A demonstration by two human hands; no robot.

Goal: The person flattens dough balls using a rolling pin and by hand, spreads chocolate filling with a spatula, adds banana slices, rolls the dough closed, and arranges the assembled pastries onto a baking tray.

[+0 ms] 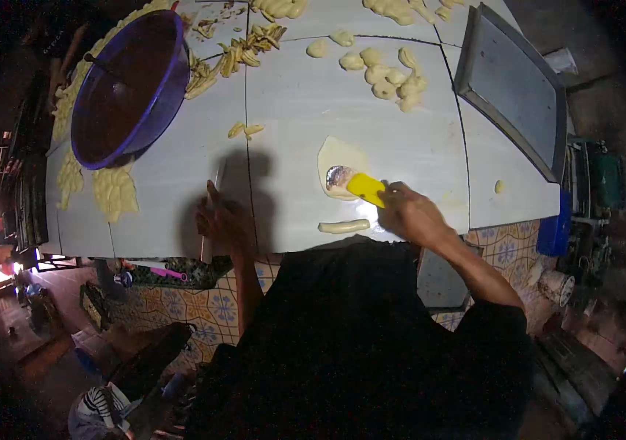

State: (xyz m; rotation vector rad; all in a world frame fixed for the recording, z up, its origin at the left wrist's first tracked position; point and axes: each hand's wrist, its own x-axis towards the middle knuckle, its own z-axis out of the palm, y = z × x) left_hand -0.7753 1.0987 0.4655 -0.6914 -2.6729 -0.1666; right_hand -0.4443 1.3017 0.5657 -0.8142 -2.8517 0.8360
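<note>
My right hand (404, 213) grips a yellow plastic scraper (364, 187), whose end is on a dark, glinting patch (338, 176) atop a flattened pale dough piece (327, 154). A short dough strip (342, 226) lies below it. At the table's near edge my left hand (217, 216), partly in shadow, holds a thin pale rod (206, 248), its index finger along it. Two small dough bits (239, 130) sit above that hand.
A purple basin (173, 92) with brown contents stands upper left, beside shaped dough (115, 191). More dough pieces (375, 73) lie along the back of the white table (291, 95). A metal tray (511, 88) rests at upper right. Another person (96, 411) is low left.
</note>
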